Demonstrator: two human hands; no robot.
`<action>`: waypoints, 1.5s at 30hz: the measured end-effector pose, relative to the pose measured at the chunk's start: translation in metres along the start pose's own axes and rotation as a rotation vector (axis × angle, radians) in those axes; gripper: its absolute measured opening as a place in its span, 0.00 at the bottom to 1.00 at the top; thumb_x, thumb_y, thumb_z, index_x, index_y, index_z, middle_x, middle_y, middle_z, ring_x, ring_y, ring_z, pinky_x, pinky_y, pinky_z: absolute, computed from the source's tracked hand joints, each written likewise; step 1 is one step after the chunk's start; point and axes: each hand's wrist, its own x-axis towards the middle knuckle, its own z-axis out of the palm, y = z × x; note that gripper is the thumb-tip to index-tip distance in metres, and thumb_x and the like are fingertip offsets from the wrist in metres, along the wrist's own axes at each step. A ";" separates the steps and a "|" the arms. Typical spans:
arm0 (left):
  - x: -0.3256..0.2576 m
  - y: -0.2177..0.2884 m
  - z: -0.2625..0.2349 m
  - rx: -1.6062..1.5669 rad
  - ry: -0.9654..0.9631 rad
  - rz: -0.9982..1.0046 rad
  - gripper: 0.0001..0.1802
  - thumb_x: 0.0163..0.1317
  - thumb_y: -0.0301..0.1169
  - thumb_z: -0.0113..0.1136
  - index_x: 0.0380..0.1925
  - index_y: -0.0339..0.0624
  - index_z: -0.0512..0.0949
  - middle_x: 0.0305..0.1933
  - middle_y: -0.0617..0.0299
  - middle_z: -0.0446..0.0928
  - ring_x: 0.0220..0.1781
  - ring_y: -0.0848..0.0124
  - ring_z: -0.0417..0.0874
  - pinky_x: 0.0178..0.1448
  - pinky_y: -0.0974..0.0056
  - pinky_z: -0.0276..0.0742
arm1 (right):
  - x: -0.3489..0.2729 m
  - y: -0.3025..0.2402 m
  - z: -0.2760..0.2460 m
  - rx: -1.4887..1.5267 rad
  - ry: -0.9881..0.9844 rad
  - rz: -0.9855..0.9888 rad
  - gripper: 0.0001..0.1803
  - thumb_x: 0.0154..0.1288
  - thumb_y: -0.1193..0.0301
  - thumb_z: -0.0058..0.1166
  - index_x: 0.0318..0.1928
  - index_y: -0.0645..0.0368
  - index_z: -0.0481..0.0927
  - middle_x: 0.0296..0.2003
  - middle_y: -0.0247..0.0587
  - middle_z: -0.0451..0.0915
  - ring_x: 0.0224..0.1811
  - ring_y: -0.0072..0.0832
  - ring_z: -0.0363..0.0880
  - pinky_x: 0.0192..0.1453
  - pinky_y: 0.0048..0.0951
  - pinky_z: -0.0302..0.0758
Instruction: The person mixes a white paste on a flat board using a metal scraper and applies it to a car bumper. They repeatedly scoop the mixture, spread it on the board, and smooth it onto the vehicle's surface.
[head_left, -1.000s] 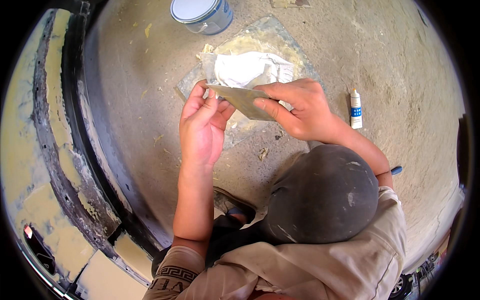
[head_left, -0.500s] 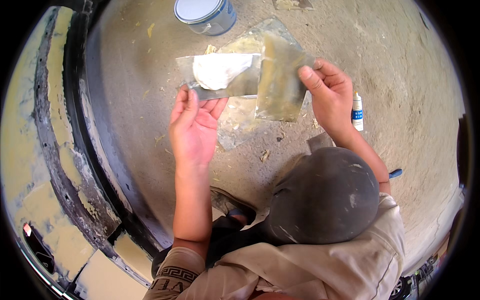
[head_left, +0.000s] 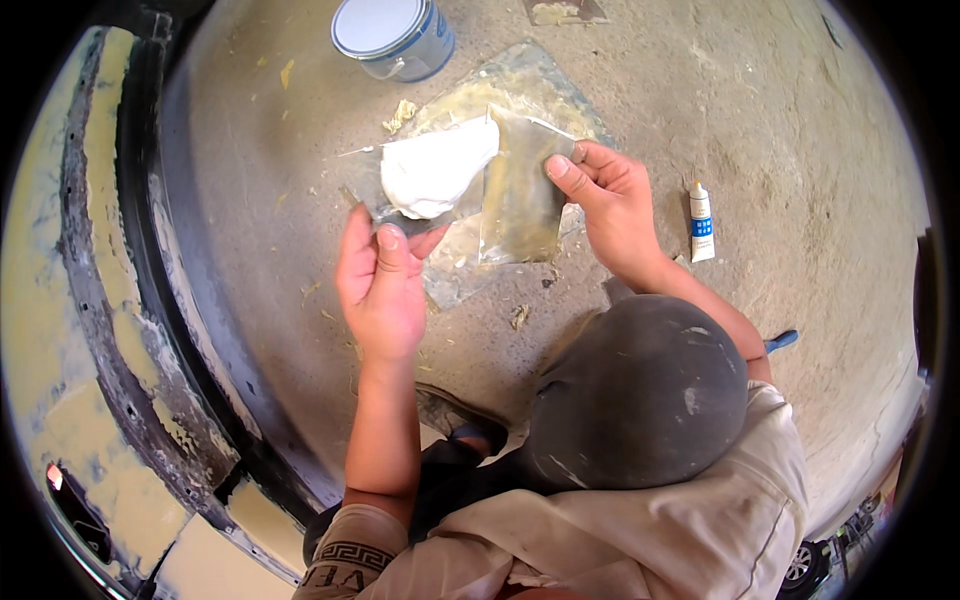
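Note:
In my left hand (head_left: 385, 290) is a flat, thin putty spreader (head_left: 368, 178), gripped by its near edge between thumb and fingers. A thick mound of white putty (head_left: 432, 172) lies on its face. My right hand (head_left: 615, 215) pinches a second putty spreader (head_left: 524, 195) by its right side, thumb on top. This one is stained yellow-brown, and its left edge meets the putty's right side. Below both hands, a filler-smeared mixing board (head_left: 545, 85) rests on the floor, partly covered by the spreaders.
A lidded tin (head_left: 400, 50) stands beyond the board. To the right lie a white and blue tube (head_left: 702, 230) and a blue-handled object (head_left: 782, 341). A patchy vehicle body (head_left: 120, 330) lines the left side. My dark knee (head_left: 640, 390) is close below my right hand.
Both hands have come slightly nearer and lower with their spreaders. The right spreader has shifted left against the putty, and the left one has tilted. The view has shifted a little.

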 end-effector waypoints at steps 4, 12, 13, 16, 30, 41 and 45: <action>-0.009 -0.005 0.007 0.159 -0.034 -0.012 0.20 0.74 0.30 0.44 0.60 0.25 0.66 0.56 0.51 0.75 0.55 0.62 0.80 0.60 0.51 0.78 | -0.002 -0.007 0.009 0.012 0.027 -0.003 0.09 0.69 0.71 0.57 0.31 0.62 0.78 0.22 0.23 0.75 0.26 0.10 0.67 0.32 0.19 0.67; -0.019 -0.005 0.019 0.607 -0.130 0.003 0.21 0.73 0.34 0.49 0.57 0.26 0.71 0.42 0.59 0.80 0.42 0.77 0.77 0.48 0.69 0.76 | 0.001 -0.013 0.010 -0.063 0.065 -0.119 0.11 0.67 0.71 0.59 0.28 0.59 0.75 0.21 0.17 0.68 0.25 0.08 0.56 0.26 0.17 0.55; -0.020 -0.004 0.021 0.660 -0.144 0.019 0.21 0.73 0.34 0.49 0.57 0.27 0.71 0.38 0.61 0.80 0.39 0.79 0.77 0.44 0.71 0.75 | 0.003 -0.011 0.010 -0.041 0.070 -0.123 0.11 0.67 0.71 0.59 0.28 0.59 0.74 0.22 0.17 0.67 0.25 0.08 0.55 0.26 0.17 0.54; -0.022 0.004 0.025 0.758 -0.199 -0.012 0.20 0.72 0.33 0.50 0.57 0.28 0.71 0.28 0.65 0.77 0.30 0.80 0.73 0.35 0.72 0.69 | 0.007 -0.012 0.010 0.024 0.091 -0.134 0.10 0.67 0.71 0.59 0.29 0.58 0.75 0.22 0.17 0.68 0.25 0.07 0.55 0.26 0.16 0.54; -0.032 -0.012 0.006 0.351 -0.015 -0.131 0.17 0.73 0.30 0.47 0.55 0.29 0.71 0.43 0.52 0.81 0.38 0.67 0.84 0.46 0.60 0.84 | 0.031 -0.063 0.002 0.380 0.119 -0.379 0.14 0.74 0.72 0.47 0.55 0.66 0.74 0.51 0.41 0.78 0.53 0.24 0.76 0.60 0.27 0.69; -0.015 0.002 0.015 -0.091 0.077 -0.164 0.23 0.73 0.32 0.47 0.63 0.31 0.65 0.46 0.54 0.79 0.41 0.69 0.84 0.43 0.65 0.86 | -0.001 -0.068 0.020 -0.303 -0.529 -0.660 0.17 0.61 0.80 0.53 0.50 0.56 0.83 0.52 0.49 0.81 0.60 0.44 0.77 0.66 0.42 0.69; -0.017 0.001 0.014 -0.050 0.122 -0.102 0.23 0.72 0.31 0.49 0.63 0.28 0.65 0.47 0.50 0.79 0.40 0.67 0.84 0.41 0.65 0.86 | 0.001 -0.071 0.028 -0.466 -0.619 -0.718 0.19 0.52 0.83 0.57 0.44 0.50 0.87 0.50 0.45 0.82 0.62 0.50 0.74 0.67 0.49 0.68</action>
